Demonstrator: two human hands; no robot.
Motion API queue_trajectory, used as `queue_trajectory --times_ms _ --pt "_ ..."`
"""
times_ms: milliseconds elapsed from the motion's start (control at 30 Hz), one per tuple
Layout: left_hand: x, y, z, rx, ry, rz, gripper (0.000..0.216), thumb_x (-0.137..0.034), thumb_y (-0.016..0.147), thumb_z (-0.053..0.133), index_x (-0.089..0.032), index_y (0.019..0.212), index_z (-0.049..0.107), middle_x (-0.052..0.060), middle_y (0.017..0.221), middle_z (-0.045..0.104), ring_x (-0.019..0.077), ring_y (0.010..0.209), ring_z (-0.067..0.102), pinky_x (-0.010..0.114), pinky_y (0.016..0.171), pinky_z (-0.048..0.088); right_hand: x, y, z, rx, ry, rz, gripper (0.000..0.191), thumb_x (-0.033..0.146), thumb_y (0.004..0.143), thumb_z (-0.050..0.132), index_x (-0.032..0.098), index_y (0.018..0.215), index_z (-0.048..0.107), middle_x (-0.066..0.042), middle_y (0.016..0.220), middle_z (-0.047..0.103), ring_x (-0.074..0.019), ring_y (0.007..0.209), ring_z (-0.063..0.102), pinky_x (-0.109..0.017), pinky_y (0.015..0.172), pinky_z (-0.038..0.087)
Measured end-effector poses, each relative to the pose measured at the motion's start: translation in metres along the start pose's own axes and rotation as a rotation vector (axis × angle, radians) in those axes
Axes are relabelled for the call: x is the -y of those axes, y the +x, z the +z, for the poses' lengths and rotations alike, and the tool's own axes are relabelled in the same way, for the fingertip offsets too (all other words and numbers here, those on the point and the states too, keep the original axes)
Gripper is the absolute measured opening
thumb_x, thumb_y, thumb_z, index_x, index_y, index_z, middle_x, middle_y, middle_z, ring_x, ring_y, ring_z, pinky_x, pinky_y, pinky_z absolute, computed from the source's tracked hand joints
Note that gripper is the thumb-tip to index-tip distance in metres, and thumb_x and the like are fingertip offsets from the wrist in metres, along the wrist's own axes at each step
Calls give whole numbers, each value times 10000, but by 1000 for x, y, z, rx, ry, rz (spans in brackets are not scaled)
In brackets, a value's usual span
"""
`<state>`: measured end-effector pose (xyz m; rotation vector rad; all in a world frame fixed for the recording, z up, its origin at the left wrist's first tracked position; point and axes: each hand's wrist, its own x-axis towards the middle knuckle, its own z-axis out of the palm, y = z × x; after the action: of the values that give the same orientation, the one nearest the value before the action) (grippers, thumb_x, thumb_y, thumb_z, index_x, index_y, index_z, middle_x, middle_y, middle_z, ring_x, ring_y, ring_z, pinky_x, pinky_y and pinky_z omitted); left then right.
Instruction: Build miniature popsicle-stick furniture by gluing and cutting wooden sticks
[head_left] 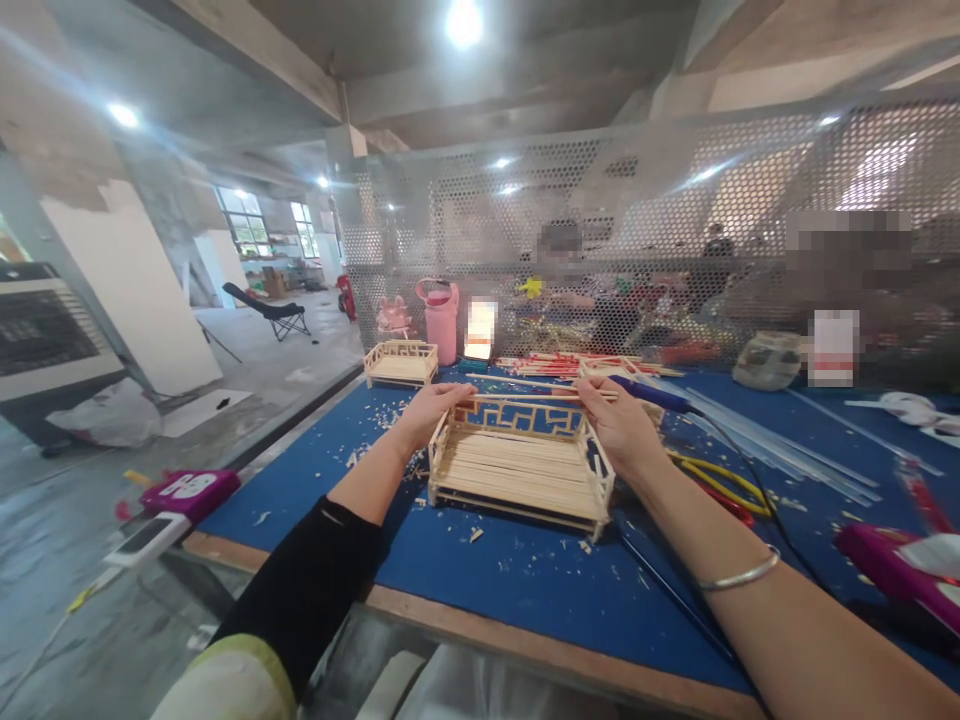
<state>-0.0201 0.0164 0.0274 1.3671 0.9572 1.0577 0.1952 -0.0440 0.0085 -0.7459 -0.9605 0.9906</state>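
A small bench-like frame (517, 465) of thin pale wooden sticks stands on the blue tabletop in front of me, with a slatted seat and a latticed back. Above its back edge, a thin wooden stick (525, 397) spans from one hand to the other. My left hand (431, 415) is closed at the stick's left end, beside the frame's back left corner. At the right end, my right hand (616, 425) pinches the stick between thumb and fingers. A second stick lies just behind, near the right fingertips; whether they touch it I cannot tell.
Another stick bench (401, 365) stands at the back left. Red-tipped sticks (559, 363), a pink bottle (441, 325) and a jar (769, 360) line the perforated screen (450, 220). Rightward lie a blue-handled corded tool (656, 395), clear rods (787, 445) and a yellow-handled tool (724, 482).
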Motion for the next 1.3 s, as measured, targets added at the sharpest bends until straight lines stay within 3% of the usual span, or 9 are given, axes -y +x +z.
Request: queue_trajectory --times_ms 167,300,400,667,800,900,1033,1167,1300 --pt "-8 -3 0 -21 168 -30 172 -280 653 667 -111 626 679 57 645 675 90 524 525 220 543 403 -1 3 3 -27 -50 35 279 404 571 715 216 673 536 31 612 667 -149 545 624 -254 493 487" --pt "-10 -1 -2 -20 242 -16 165 -269 675 640 -124 607 680 53 661 676 90 522 518 227 549 399 8 11 -12 -249 -21 -56 268 411 591 694 208 666 536 48 573 653 -107 542 610 -177 433 417" --pt "-11 1 -4 6 256 -14 144 -252 679 635 -128 623 682 57 679 679 101 553 539 234 568 406 14 13 -33 -380 -139 -171 199 364 621 675 197 659 572 50 551 646 -81 512 591 -165 468 427" --pt "-14 0 -2 24 227 -43 112 -194 718 607 -123 658 671 58 671 671 111 590 564 244 607 423 8 9 -59 -227 -701 -53 40 216 639 649 191 608 650 14 519 649 -127 505 594 -234 541 459" --pt "-17 -3 0 2 149 -92 81 -179 719 612 -124 684 662 49 654 666 109 593 576 234 600 429 10 9 -57 -226 -653 19 14 195 643 638 189 652 647 4 573 666 -120 507 594 -223 524 446" --pt "-19 -5 3 -19 140 -115 64 -165 719 616 -121 692 655 43 637 661 105 596 580 217 586 429 9 7 -53 -230 -532 73 74 228 686 593 198 734 642 -16 692 694 -134 629 632 -221 557 462" --pt "-21 -8 4 -26 168 -112 80 -156 728 607 -111 684 656 41 626 658 93 582 571 203 574 423 5 4 -49 -80 -752 141 181 248 740 488 198 690 655 -50 814 702 -168 743 637 -246 592 470" --pt "-22 -8 4 -25 165 -115 85 -156 726 608 -106 679 657 44 627 659 86 551 556 202 556 419 8 3 -46 -95 -845 49 224 253 736 463 202 667 670 -41 795 694 -178 781 610 -268 690 452" --pt "-20 -7 4 -18 141 -120 100 -147 742 590 -104 676 651 40 607 655 76 517 538 199 551 424 14 -2 -39 -113 -837 -74 321 396 723 470 160 782 680 -35 693 675 -165 637 586 -275 632 445"
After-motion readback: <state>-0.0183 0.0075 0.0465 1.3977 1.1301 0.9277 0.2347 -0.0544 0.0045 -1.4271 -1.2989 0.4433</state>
